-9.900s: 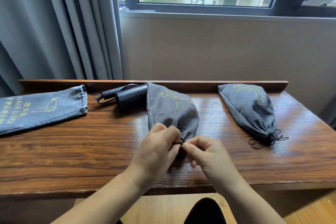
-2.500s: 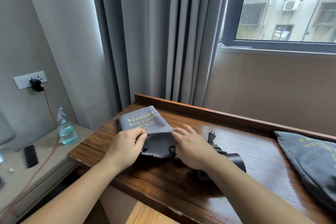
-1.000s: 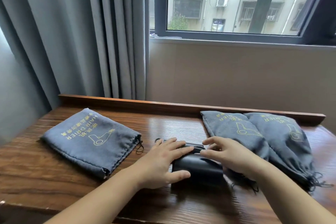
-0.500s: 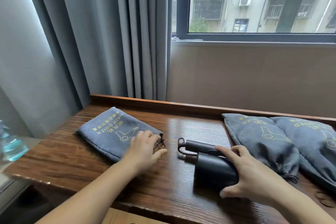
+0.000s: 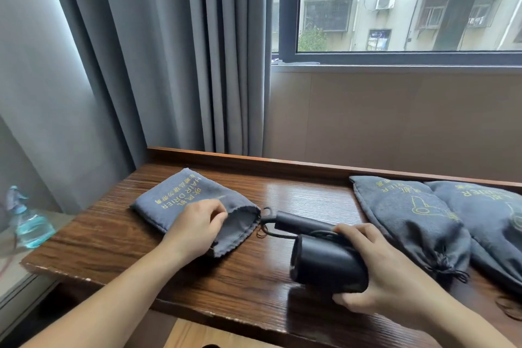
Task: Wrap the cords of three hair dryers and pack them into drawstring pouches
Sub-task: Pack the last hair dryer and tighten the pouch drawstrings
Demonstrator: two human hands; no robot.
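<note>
**Gripping the last hair dryer beside an unfilled pouch**

Holding the black hair dryer (image 5: 324, 265) in the right hand (image 5: 392, 274), fingers and thumb curled round the rear of its fat barrel, muzzle turned toward the left. Lying on the wooden desk (image 5: 296, 195), barrel near the front edge, folded handle (image 5: 302, 224) reaching back and left toward the pouch mouth. Wrapped against the handle: the black cord (image 5: 282, 234), with a small hanging loop (image 5: 267, 212) at the handle's far tip.

Resting on the flat grey pouch (image 5: 175, 200) with the left hand (image 5: 195, 229), fingers bent, fingertips pinching the fabric near the open mouth. Printed in yellow on the pouch: "HAIR DRIER" and a row of characters. Facing right toward the dryer handle: the frayed mouth and dark drawstring (image 5: 261, 230), just beside the hanging loop.

Lying to the right, against the raised back lip of the desk: two filled pouches, the nearer filled pouch (image 5: 409, 220) and the farther filled pouch (image 5: 491, 215), side by side and touching, bulging, necks cinched toward the front edge with drawstring tails spilling on the wood.

Standing off the left end of the desk, on a lower surface: a blue spray bottle (image 5: 28, 223). Hanging behind the desk: a grey curtain (image 5: 169, 51), beside a window (image 5: 395, 8) looking onto apartment blocks.
</note>
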